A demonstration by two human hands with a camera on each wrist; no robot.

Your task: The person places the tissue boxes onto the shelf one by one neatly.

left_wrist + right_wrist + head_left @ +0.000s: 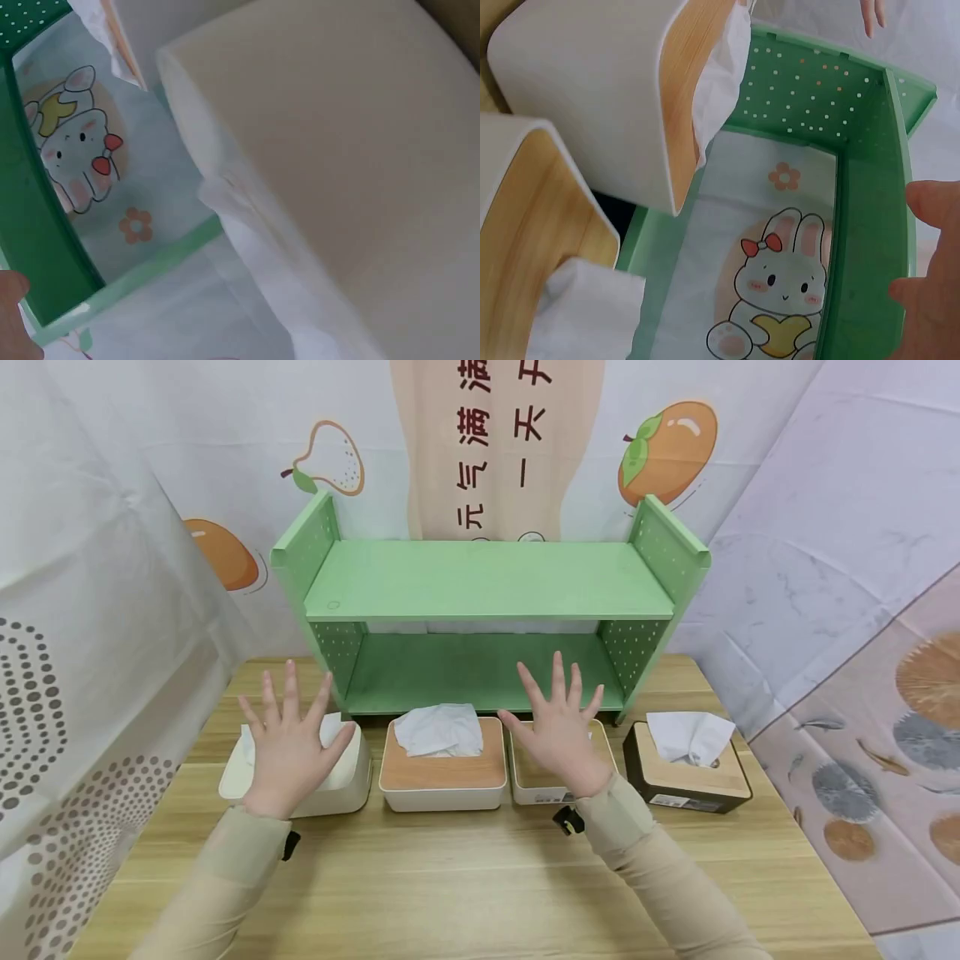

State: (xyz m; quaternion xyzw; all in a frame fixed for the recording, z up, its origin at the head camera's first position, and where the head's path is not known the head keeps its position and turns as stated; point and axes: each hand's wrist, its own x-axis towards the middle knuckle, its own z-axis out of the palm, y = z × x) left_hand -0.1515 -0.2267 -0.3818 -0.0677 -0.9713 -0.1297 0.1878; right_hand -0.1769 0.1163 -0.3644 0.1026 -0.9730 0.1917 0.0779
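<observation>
Both hands are held up with fingers spread, and neither holds anything. My left hand [288, 756] overlaps an off-white tissue box [352, 783] in the head view, hiding much of its top. The right hand [558, 735] hovers over a white tissue box with a wooden lid [534, 777], covering most of its tissue. Between them stands another white tissue box with an orange-brown wooden lid [442, 774] and a crumpled tissue on top. To the right, a dark tissue box with a light wooden lid [682, 775] has a tissue [690, 735] sticking up.
A green two-tier shelf [487, 581] stands behind the row of boxes, at the back of the wooden table [450, 885]. A printed curtain [225, 452] hangs behind and at the sides. Black wrist straps [570, 820] show at both sleeves.
</observation>
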